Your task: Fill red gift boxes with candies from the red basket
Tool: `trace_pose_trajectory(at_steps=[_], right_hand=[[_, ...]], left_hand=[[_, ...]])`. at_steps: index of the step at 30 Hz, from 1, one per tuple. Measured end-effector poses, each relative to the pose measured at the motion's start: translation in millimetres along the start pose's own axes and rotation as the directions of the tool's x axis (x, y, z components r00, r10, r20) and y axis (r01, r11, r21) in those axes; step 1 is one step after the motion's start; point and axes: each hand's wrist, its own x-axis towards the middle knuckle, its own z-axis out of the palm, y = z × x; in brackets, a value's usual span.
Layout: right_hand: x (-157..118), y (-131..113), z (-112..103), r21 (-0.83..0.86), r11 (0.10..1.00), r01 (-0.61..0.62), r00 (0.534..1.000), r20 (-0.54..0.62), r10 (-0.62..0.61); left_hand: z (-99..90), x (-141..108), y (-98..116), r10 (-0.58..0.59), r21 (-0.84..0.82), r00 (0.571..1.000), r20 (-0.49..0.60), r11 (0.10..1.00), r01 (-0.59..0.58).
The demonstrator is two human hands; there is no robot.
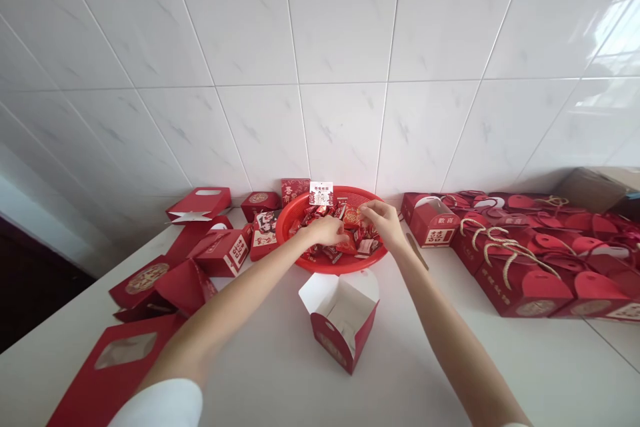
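A red plastic basket holds many red wrapped candies. My left hand reaches into it, fingers curled down over the candies; whatever they grip is hidden. On the basket's right side my right hand pinches at a red and gold candy packet with thumb and fingertips. In front of the basket, between my forearms, stands an open red gift box with a white inside, its flaps spread and nothing visible in it.
Several red boxes and a flat one with a window lie on the left. Closed gift boxes with rope handles stand in rows on the right, a cardboard box behind them. A tiled wall bounds the white table.
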Motion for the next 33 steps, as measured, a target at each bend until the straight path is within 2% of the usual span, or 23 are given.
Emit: trace_pose_trajectory(at_steps=[3, 6, 10, 12, 13, 15, 17, 18, 20, 22, 25, 28, 30, 31, 33], right_hand=[[6.0, 11.3, 6.8, 0.006, 0.996, -0.092, 0.996, 0.014, 0.092], [6.8, 17.7, 4.2, 0.006, 0.993, -0.115, 0.993, -0.001, 0.115], [8.1, 23.8, 0.5, -0.016, 0.997, -0.070, 0.996, -0.063, 0.069], [8.8, 24.3, 1.3, -0.014, 0.997, -0.079, 0.987, -0.143, 0.076], [9.0, 23.7, 2.2, -0.003, 0.995, -0.096, 0.977, -0.191, 0.093], [8.8, 21.3, 4.2, 0.043, 0.990, -0.136, 0.965, -0.222, 0.142], [8.4, 18.9, 5.4, 0.105, 0.982, -0.159, 0.977, -0.127, 0.172], [8.4, 18.3, 5.5, 0.140, 0.977, -0.159, 0.984, -0.062, 0.168], [9.1, 19.0, 4.5, 0.215, 0.967, -0.139, 0.990, 0.001, 0.142], [10.7, 21.3, 2.4, 0.283, 0.956, -0.082, 0.992, -0.069, 0.106], [13.6, 24.6, -0.9, 0.349, 0.937, -0.003, 0.962, -0.256, 0.098], [15.5, 24.8, -1.9, 0.419, 0.908, -0.016, 0.921, -0.348, 0.177], [15.8, 23.7, -1.3, 0.467, 0.884, -0.024, 0.911, -0.354, 0.211], [15.6, 23.0, -0.8, 0.481, 0.876, -0.026, 0.913, -0.346, 0.216], [15.0, 21.8, -0.2, 0.489, 0.872, -0.033, 0.919, -0.328, 0.219]], left_hand=[[13.4, 23.4, 4.9, -0.076, 0.013, 0.997, 0.026, 0.997, 0.076], [18.3, 32.0, 1.9, -0.092, -0.043, 0.996, 0.017, 0.995, 0.092], [10.4, 30.6, -11.0, -0.065, -0.175, 0.996, -0.068, 0.983, 0.052], [3.5, 27.6, -18.0, -0.038, -0.291, 0.991, -0.128, 0.957, 0.000], [0.3, 26.0, -20.9, -0.013, -0.392, 0.985, -0.173, 0.918, -0.057], [-4.2, 23.0, -24.2, 0.043, -0.611, 0.959, -0.280, 0.763, -0.212], [-5.5, 21.7, -23.8, 0.084, -0.736, 0.927, -0.365, 0.584, -0.343], [-4.9, 21.9, -22.4, 0.100, -0.748, 0.917, -0.387, 0.547, -0.376], [-2.3, 24.7, -18.6, 0.115, -0.736, 0.909, -0.400, 0.551, -0.393], [1.1, 30.1, -15.6, 0.123, -0.726, 0.929, -0.348, 0.592, -0.350], [4.9, 39.4, -13.5, 0.207, -0.648, 0.968, -0.143, 0.720, -0.250], [9.1, 44.9, -7.4, 0.317, -0.414, 0.946, 0.068, 0.872, -0.263], [15.4, 45.9, 2.6, 0.374, -0.283, 0.909, 0.183, 0.906, -0.316], [20.1, 46.1, 9.1, 0.382, -0.211, 0.896, 0.228, 0.917, -0.337], [31.3, 47.0, 22.5, 0.329, -0.024, 0.911, 0.247, 0.942, -0.334]])
